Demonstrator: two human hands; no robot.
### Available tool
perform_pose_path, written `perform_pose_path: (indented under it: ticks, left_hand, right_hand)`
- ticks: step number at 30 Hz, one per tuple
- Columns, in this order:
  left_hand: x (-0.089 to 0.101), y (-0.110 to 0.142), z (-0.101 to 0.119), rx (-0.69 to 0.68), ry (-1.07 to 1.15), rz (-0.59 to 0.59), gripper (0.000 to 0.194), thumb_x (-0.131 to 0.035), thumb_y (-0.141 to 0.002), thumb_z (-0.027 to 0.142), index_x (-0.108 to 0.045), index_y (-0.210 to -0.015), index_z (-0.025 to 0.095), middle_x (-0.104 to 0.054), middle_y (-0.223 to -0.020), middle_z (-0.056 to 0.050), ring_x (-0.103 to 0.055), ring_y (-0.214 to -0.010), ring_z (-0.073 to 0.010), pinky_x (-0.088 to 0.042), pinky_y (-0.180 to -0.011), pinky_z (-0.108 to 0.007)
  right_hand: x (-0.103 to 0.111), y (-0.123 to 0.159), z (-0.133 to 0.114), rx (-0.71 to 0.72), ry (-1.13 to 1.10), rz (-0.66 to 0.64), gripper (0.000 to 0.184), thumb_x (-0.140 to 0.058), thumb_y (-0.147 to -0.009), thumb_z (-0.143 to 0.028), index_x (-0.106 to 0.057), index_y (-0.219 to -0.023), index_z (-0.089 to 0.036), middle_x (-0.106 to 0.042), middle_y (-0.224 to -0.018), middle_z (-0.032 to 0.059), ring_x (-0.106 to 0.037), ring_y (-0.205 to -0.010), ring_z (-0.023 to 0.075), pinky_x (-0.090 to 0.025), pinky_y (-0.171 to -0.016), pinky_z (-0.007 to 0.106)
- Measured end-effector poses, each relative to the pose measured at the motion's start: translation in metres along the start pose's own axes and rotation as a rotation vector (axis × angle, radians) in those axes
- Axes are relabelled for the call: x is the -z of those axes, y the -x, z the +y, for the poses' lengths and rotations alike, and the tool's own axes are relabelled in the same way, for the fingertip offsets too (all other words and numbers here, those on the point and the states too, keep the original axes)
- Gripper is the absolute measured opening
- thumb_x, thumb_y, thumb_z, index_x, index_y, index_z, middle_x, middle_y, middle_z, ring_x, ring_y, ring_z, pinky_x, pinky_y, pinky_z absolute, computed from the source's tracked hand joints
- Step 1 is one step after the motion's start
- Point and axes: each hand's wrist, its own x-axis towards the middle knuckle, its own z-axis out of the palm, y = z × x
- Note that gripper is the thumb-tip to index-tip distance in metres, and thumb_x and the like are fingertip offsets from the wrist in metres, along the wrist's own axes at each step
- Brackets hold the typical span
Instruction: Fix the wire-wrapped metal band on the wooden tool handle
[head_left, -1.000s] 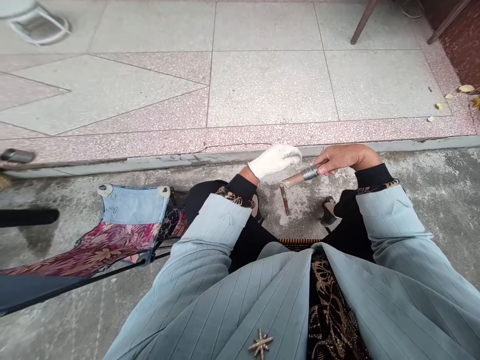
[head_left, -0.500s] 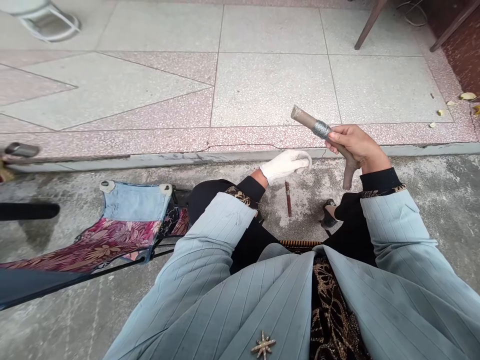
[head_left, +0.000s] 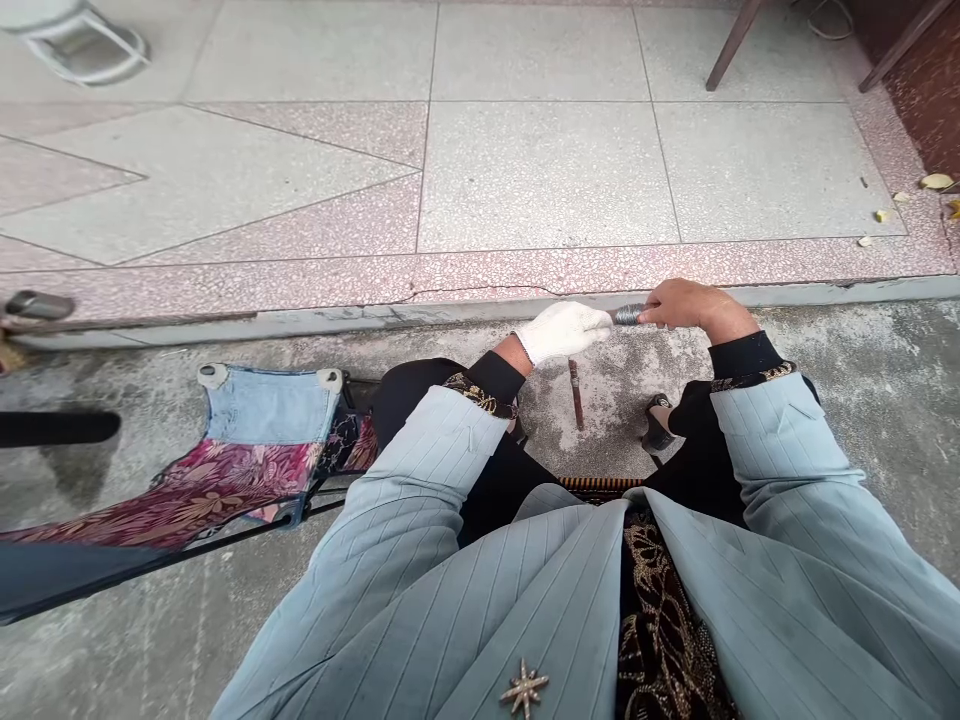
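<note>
My left hand (head_left: 562, 332) wears a white knit glove, and its fingers close around one end of a wire-wrapped wooden handle (head_left: 628, 314). My right hand (head_left: 694, 308) is bare and grips the other end. Only the silver wire binding shows between my hands; the rest of the handle is hidden. Below them, a slim rust-brown rod (head_left: 576, 393) rests on the concrete, apart from both hands.
A patchwork fabric folding seat (head_left: 266, 408) stands to my left. A sandalled foot (head_left: 658, 425) rests near the rod. A terrazzo step edge (head_left: 480, 303) runs just beyond my hands. Dark wooden legs (head_left: 733, 40) and fallen leaves (head_left: 937, 181) are at the far right.
My right hand has brought the handle down from its raised, tilted position to lie level against my gloved left hand, which now closes on its end. The rod has not moved.
</note>
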Motion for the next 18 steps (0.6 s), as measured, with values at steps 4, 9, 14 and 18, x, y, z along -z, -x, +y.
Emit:
perform_pose_path:
  ticks: [4,9,14,18]
  left_hand:
    - [0.0,-0.001,-0.005,-0.042,-0.037,0.005,0.031,-0.051,-0.097,0.034,-0.079,-0.101,0.022,-0.079,-0.096,-0.004,-0.069,-0.085,-0.0204,-0.038,-0.069,-0.03]
    - [-0.001,0.002,-0.009,-0.116,0.062,0.078,0.037,-0.047,-0.101,0.037,-0.079,-0.111,0.02,-0.08,-0.1,-0.005,-0.071,-0.091,-0.021,-0.044,-0.079,-0.03]
    - [0.003,0.005,-0.01,-0.158,0.313,0.074,0.032,-0.051,-0.098,0.032,-0.077,-0.107,0.016,-0.078,-0.099,-0.004,-0.069,-0.09,-0.0181,-0.047,-0.086,-0.029]
    - [-0.002,0.0,-0.012,-0.133,0.492,0.044,0.031,-0.052,-0.097,0.034,-0.074,-0.104,0.014,-0.075,-0.094,-0.005,-0.066,-0.084,-0.0166,-0.048,-0.08,-0.028]
  right_hand:
    - [-0.001,0.001,0.004,0.107,-0.051,-0.186,0.029,-0.07,-0.092,-0.038,-0.067,-0.071,-0.018,-0.07,-0.072,0.0059,-0.062,-0.064,0.0169,-0.043,-0.066,0.031]
    - [-0.001,0.005,0.007,0.298,-0.197,-0.353,0.03,-0.073,-0.086,-0.047,-0.068,-0.076,-0.019,-0.065,-0.067,0.0008,-0.055,-0.061,0.0136,-0.042,-0.064,0.029]
    - [0.001,0.008,0.013,0.463,-0.309,-0.453,0.045,-0.074,-0.082,-0.063,-0.071,-0.08,-0.018,-0.065,-0.072,-0.0008,-0.053,-0.063,0.012,-0.042,-0.066,0.029]
    - [0.006,0.016,0.018,0.546,-0.436,-0.401,0.051,-0.077,-0.081,-0.067,-0.075,-0.089,-0.017,-0.065,-0.074,-0.0006,-0.054,-0.066,0.0118,-0.042,-0.067,0.028]
